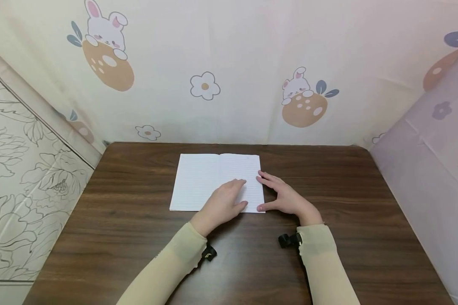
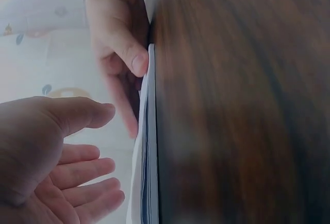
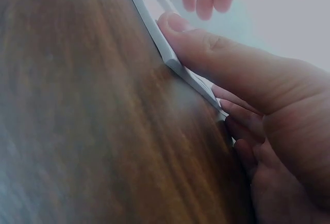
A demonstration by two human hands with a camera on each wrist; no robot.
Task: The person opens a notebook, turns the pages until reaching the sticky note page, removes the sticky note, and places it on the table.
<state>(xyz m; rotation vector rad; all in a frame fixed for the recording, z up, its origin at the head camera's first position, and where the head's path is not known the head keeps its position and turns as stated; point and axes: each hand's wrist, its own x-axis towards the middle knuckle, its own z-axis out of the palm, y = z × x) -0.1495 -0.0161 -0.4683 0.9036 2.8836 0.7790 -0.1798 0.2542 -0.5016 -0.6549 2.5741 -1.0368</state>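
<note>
An open notebook (image 1: 196, 178) with ruled, unwritten pages lies flat on the brown wooden table (image 1: 137, 254). My left hand (image 1: 222, 203) is over the right page in the head view, fingers loosely extended. From the left wrist, that hand (image 2: 56, 157) appears apart from the paper and holds nothing. At the notebook's right side is my right hand (image 1: 288, 199), its thumb and fingers spread along the edge. The right wrist view has the thumb of this hand (image 3: 258, 85) resting on the page near the corner, the other fingers beside the edge.
A curtain (image 1: 244, 51) printed with rabbits and flowers hangs behind the table, and a lilac curtain (image 1: 435, 169) on the right. To the left stands a white panel (image 1: 23, 190) with line-drawn flowers. Both wrists carry small black cameras.
</note>
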